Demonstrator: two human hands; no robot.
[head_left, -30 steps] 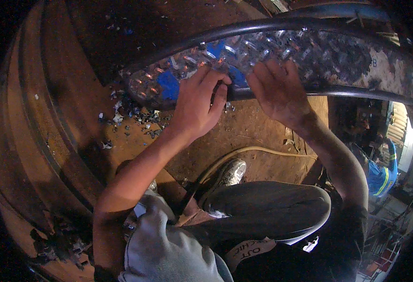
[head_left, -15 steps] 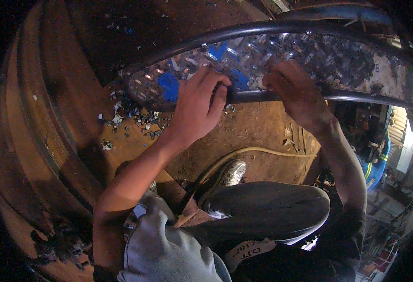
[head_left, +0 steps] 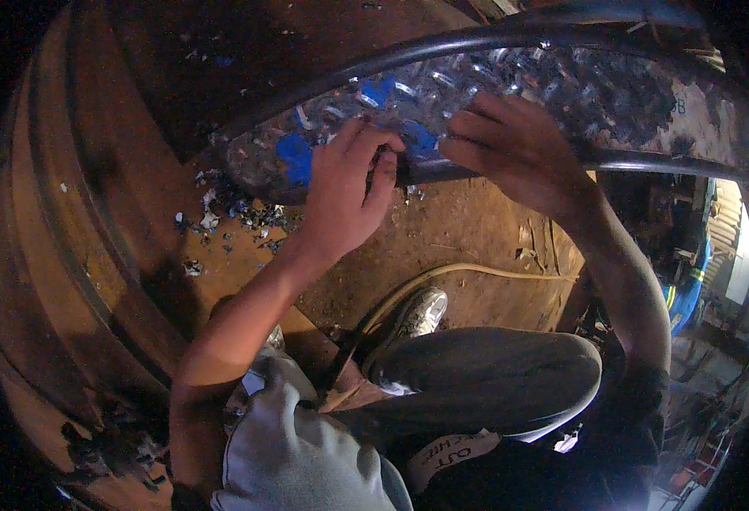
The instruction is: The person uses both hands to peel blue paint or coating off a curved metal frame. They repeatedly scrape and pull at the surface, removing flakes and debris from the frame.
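A long tread plate [head_left: 613, 111] with a raised diamond pattern lies across the upper view, framed by dark round tubes. Scraps of blue film or paint [head_left: 293, 157] cling to its left half. My left hand [head_left: 349, 179] is over the near edge, fingers bent and thumb close to the forefinger, beside the blue patches. My right hand [head_left: 515, 149] reaches over the near tube, its fingers curled and the tips at the right end of another blue patch [head_left: 419, 136]. Whatever lies between the fingertips of either hand is too small or hidden to make out.
Small dark and pale flakes [head_left: 251, 213] litter the brown floor below the plate's left end. A yellowish hose [head_left: 460, 268] curves past my shoe [head_left: 423, 311]. Ridged rusty metal [head_left: 76, 213] stands at left. Someone's blue sleeve with yellow bands [head_left: 690, 294] shows at right.
My right hand has moved left along the plate, closer to my left hand and the blue patch. My left hand keeps about the same place on the plate; the view has shifted slightly.
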